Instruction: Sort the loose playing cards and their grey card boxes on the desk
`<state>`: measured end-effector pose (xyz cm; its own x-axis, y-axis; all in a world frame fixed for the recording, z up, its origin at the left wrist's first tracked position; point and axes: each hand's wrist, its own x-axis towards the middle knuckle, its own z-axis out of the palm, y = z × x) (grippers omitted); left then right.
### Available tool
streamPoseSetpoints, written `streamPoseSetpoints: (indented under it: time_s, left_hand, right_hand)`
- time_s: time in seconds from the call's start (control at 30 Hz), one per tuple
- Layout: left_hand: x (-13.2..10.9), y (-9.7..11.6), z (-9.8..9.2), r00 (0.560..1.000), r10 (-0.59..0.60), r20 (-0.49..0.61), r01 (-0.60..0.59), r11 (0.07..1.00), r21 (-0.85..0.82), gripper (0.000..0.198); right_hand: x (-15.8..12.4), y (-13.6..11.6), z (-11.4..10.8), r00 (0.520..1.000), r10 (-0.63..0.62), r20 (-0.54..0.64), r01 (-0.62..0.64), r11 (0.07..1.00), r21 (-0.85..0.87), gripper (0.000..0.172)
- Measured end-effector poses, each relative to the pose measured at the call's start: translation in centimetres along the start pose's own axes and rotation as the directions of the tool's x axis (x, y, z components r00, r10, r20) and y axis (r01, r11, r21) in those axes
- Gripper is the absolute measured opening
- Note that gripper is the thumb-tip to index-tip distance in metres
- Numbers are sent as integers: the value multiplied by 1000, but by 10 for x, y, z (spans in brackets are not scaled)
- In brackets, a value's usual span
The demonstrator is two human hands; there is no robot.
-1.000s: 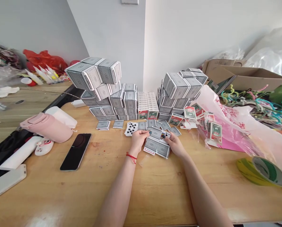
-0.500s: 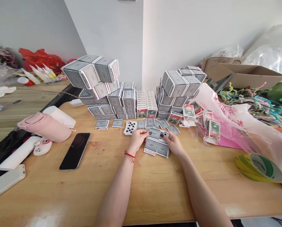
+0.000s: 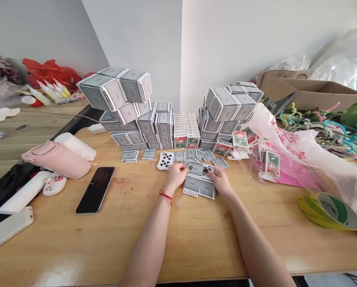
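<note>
My left hand (image 3: 178,175) is closed, thumb and fingers pinching the left end of a playing card (image 3: 195,168) with a grey patterned back. Opposite it, my right hand (image 3: 220,177) grips a playing card (image 3: 208,168) whose face partly shows, overlapping the first at its right end. Just below them on the table lie more grey-backed cards (image 3: 199,185) side by side, one with a red-marked face edge. Behind my hands are loose cards (image 3: 206,154) and a face-up stack of spades (image 3: 165,160). My fingertips partly cover the held cards.
Folded-card block structures stand left (image 3: 130,107) and right (image 3: 226,113), with rows of card boxes (image 3: 186,129) between. A phone (image 3: 95,190) and pink bottle (image 3: 57,159) lie left. Tape (image 3: 329,211), a plastic bag (image 3: 301,155) and loose card boxes (image 3: 270,164) are right.
The view has shifted slightly. Both hands keep nearly the same hold on the cards. A small dark shape shows at the far right edge now; I cannot tell what it is.
</note>
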<state>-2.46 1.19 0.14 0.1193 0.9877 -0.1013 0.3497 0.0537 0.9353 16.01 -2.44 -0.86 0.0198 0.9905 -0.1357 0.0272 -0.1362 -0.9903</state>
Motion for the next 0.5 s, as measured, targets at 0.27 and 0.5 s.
streamPoseSetpoints:
  time_s: [0.27, 0.5]
  left_hand:
    - [1, -4, 0, 1000, 7, -16, -8, 997, -74, 41]
    - [2, -4, 1, 999, 26, -26, -28, 997, -77, 38]
  right_hand:
    - [1, 0, 2, 999, 41, -6, -41, 999, -18, 36]
    - [1, -4, 8, 998, 8, -63, -16, 992, -126, 36]
